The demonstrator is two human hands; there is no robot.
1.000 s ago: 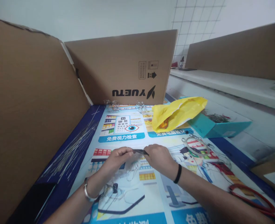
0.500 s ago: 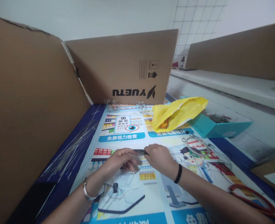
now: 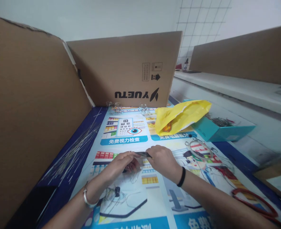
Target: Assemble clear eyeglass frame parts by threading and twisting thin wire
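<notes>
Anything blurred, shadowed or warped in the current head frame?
Head view: lower fingers of the left hand smeared, what they hold can't be made out; right hand and dark tool somewhat clearer; shadow down the left side of the standing cardboard panel; brown carton at the right edge soft; wide-angle stretch towards the frame edges.
</notes>
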